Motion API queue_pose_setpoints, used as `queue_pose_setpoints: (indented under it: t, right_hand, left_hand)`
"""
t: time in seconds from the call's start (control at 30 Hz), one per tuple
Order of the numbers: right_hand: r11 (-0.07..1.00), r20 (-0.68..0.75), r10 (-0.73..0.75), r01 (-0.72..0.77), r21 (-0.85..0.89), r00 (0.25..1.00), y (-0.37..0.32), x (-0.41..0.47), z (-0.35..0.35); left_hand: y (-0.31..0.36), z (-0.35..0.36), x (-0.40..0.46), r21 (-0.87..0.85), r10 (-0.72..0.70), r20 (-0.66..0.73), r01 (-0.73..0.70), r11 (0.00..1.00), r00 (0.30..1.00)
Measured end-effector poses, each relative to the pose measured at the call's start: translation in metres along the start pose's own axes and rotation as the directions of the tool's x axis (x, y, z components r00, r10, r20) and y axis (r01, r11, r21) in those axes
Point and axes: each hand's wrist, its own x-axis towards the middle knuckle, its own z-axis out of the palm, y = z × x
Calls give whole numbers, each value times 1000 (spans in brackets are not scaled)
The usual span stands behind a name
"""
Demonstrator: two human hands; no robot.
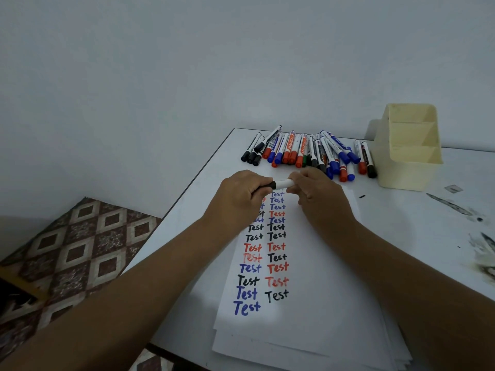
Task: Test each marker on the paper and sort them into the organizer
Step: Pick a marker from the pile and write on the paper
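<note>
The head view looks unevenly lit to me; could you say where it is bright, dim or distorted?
In the head view the paper is brightest near its lower end, the wall and floor are dim, wide-angle bending curves the table edges, and both hands, left hand and right hand, blur slightly around the marker.

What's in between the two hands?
In the head view, a white-barrelled marker with a black cap spans the gap: the left hand grips the cap end, the right hand pinches the barrel, above the white paper sheet.
</note>
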Motion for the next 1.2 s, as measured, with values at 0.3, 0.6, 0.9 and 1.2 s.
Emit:
queue_pose_setpoints:
  t: [0.3,0.6,0.9,1.2]
  right_hand:
    - [994,-80,-27,19,-104,996,0,-3,1]
    - [993,-122,-22,7,-117,992,-2,-1,2]
    - [971,-120,236,-228,75,964,-8,0,-4]
    - [665,23,492,-393,636,870,-15,11,-20]
  left_hand:
    - [5,15,-9,12,38,-150,-37,999,988]
    - [-4,0,-2,7,90,-6,-89,996,996]
    - [-29,9,6,93,-120,474,86,992,872]
    - [-30,22,13,407,-265,634,-22,913,727]
